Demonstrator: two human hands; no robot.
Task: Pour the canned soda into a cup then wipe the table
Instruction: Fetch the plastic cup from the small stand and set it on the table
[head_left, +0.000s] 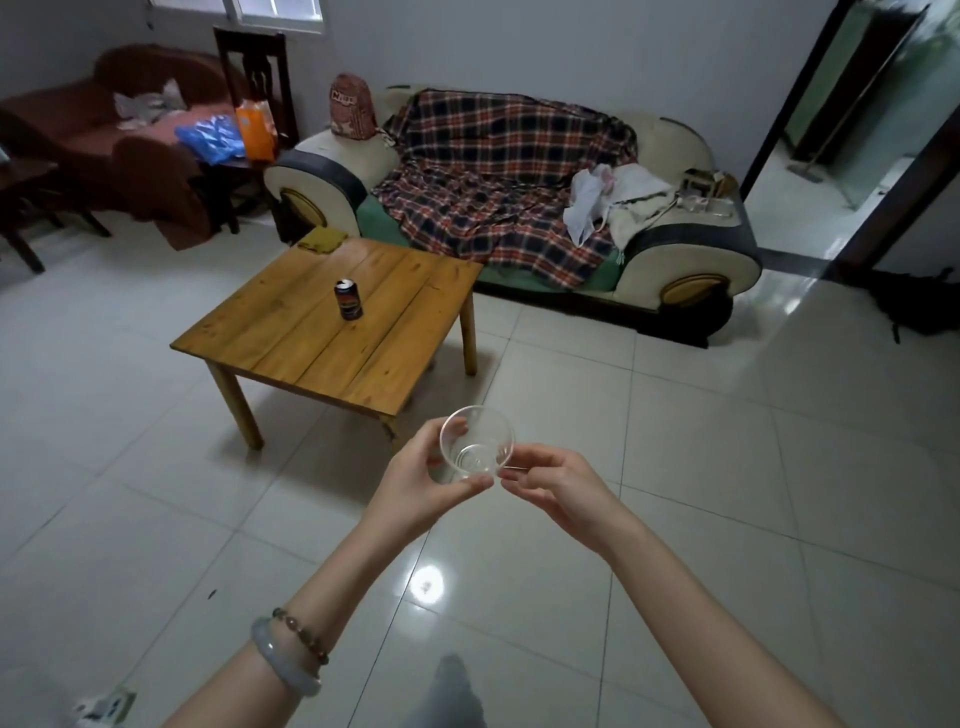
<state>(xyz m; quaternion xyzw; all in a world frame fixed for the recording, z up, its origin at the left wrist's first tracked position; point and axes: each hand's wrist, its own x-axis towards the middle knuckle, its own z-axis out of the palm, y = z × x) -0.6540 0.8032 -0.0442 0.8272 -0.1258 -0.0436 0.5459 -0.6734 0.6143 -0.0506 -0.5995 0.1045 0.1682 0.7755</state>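
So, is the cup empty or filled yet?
Empty: the cup is clear right down to its bare bottom, with no liquid visible inside.

Dim and cool overall, lit from the window (275, 13) at upper left and the open doorway (852, 104) at right, with a round glare spot on the glossy floor (675, 467), soft shadow beneath the table (291, 338), wide-angle bowing at the edges, mild blur throughout.
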